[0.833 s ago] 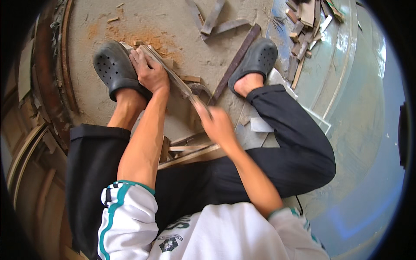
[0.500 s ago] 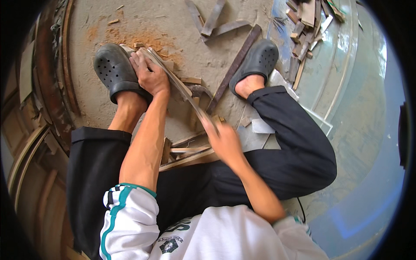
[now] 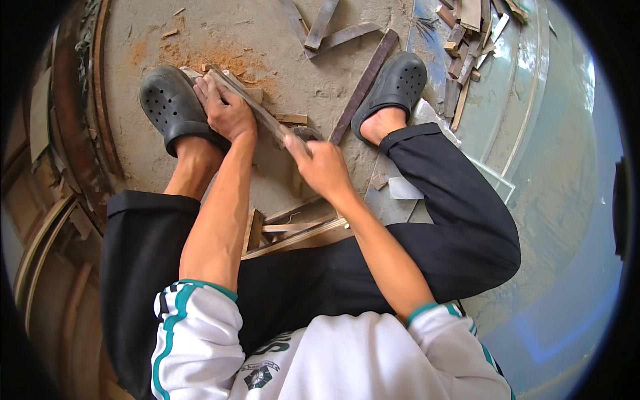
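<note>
My left hand (image 3: 230,115) presses and grips the upper end of a narrow wooden strip (image 3: 257,112), beside the left clog (image 3: 167,100). The strip slants down to the right, its upper end near wood offcuts and orange sawdust (image 3: 233,63). My right hand (image 3: 325,170) is closed round the lower end of a long, thin tool lying along the strip. Its thin tip (image 3: 208,62) seems to show past my left fingers. Seen nearly edge-on, it could be a saw or a file; I cannot tell which.
A dark wooden bar (image 3: 363,87) lies by the right clog (image 3: 393,83). Grey wood pieces (image 3: 323,27) lie farther off. Scrap wood (image 3: 467,50) is heaped at the far right, near glass sheets (image 3: 560,153). Wooden frames (image 3: 293,230) lie between my legs; boards (image 3: 73,113) stand left.
My right hand has moved up and left along the strip, with the thin tool sliding the same way. My left hand stays at the strip's upper end, and the view has shifted slightly.
</note>
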The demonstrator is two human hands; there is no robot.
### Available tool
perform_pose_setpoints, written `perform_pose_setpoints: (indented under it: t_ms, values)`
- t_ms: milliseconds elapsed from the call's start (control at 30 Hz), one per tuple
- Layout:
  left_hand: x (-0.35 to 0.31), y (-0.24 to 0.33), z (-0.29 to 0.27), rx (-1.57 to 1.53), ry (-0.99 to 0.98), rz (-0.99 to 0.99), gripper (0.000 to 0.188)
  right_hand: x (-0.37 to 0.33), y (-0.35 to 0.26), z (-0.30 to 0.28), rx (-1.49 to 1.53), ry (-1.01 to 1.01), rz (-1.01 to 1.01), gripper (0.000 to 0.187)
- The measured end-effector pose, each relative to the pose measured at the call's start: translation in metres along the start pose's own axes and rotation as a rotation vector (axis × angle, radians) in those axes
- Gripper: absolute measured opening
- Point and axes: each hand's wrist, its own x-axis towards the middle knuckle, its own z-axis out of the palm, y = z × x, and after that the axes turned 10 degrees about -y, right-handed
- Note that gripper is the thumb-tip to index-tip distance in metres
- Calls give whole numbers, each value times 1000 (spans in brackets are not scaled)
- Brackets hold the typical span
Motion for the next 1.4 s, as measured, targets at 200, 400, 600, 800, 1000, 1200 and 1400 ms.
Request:
perform_pose_setpoints:
  t_ms: [200,400,600,800,1000,1200,1400]
  values:
    - [-1,-4,-3,38,33,11,35,-120,0,-24,69,60,-36,53]
    - [0,-2,-1,21,-3,8,36,-4,-9,-1,-42,-20,24,59]
    - [-1,-4,-1,28,39,16,36,-127,4,-35,40,4,40,52]
    - [6,-5,7,28,54,48,36,-10,1,-8,-45,-24,29,64]
    - [-1,-4,-3,28,38,9,35,-115,11,-25,47,22,38,61]
    - [1,-4,2,6,15,-1,34,0,-7,6,-83,45,-37,58]
    - [-2,-5,-3,38,41,15,35,-111,7,-33,91,-1,-19,47]
